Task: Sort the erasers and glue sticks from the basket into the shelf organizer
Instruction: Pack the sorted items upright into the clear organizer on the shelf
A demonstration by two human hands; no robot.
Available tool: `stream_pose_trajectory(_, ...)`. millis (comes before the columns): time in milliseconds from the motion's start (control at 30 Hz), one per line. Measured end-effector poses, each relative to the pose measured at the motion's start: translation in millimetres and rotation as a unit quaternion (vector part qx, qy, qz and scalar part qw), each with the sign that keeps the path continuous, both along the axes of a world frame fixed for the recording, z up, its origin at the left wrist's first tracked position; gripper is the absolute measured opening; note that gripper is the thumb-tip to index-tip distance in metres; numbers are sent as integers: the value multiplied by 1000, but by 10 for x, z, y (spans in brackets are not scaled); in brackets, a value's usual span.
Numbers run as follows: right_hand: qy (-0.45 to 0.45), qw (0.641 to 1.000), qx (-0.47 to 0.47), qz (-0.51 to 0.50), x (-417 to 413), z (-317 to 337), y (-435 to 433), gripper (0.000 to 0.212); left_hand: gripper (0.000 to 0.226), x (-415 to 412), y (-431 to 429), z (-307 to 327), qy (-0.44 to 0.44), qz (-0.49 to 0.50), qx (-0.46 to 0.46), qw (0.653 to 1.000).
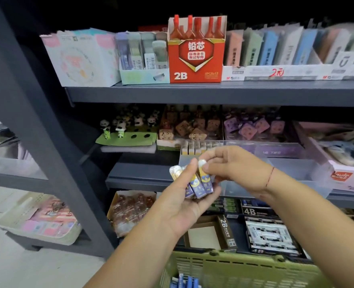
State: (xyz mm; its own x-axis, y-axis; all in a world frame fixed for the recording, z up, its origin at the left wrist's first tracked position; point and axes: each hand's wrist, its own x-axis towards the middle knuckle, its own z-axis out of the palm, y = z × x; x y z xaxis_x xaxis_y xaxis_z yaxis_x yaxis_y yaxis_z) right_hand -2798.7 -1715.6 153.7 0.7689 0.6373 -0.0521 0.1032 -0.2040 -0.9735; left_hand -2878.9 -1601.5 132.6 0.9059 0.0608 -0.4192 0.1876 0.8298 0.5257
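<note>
2B on red box [195, 59], 4B on black box [255, 210]

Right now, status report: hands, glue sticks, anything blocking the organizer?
Left hand holds glue sticks bunched. Right hand pinches one by its cap. Organizer right behind, nothing between.

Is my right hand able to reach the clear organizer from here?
Probably yes: the clear organizer sits just behind the right hand, nothing between, though that hand pinches a glue stick.
</note>
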Motion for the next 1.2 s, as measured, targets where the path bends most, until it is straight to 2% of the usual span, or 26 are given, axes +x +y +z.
stream_pose_trajectory(133, 98, 992, 73, -16, 199, 111, -8, 14, 38, 54, 113, 9, 27, 43, -16, 999)
stream_pose_trajectory(200, 85, 987, 108, -85, 396, 140, -27, 14, 36, 73, 149, 18, 32, 52, -21, 998)
stream_pose_trajectory(267, 21, 977, 109, -183, 614, 108, -23, 15, 33, 83, 180, 25, 33, 56, -19, 998)
stream_pose_trajectory(333, -39, 972, 74, -219, 799, 4, 38, 19, 32, 96, 203, 20, 38, 64, -20, 997)
stream_pose_trajectory(500, -138, 976, -86, -148, 1013, -223, 227, 19, 31, 106, 222, 8, 47, 72, -17, 996)
stream_pose_trajectory(567, -155, 974, -104, -129, 1041, -207, 264, 17, 28, 104, 228, 2, 54, 76, -13, 996)
stream_pose_trajectory(667, -177, 963, -99, -177, 1089, -109, 257, 7, 29, 104, 250, -9, 59, 77, -10, 995)
stream_pose_trajectory(800, -198, 952, -119, -202, 1149, -71, 212, 18, 32, 111, 261, -23, 61, 77, -7, 995)
stream_pose_trajectory(867, -199, 954, -142, -175, 1119, -126, 261, 13, 31, 115, 259, -25, 59, 77, -6, 995)
stream_pose_trajectory(1067, -326, 884, -320, -98, 1144, -224, 312, 8, 31, 115, 258, -26, 61, 79, -5, 995)
stream_pose_trajectory(1200, -361, 865, -340, -76, 1163, -251, 347, 10, 32, 108, 252, -31, 63, 78, -6, 995)
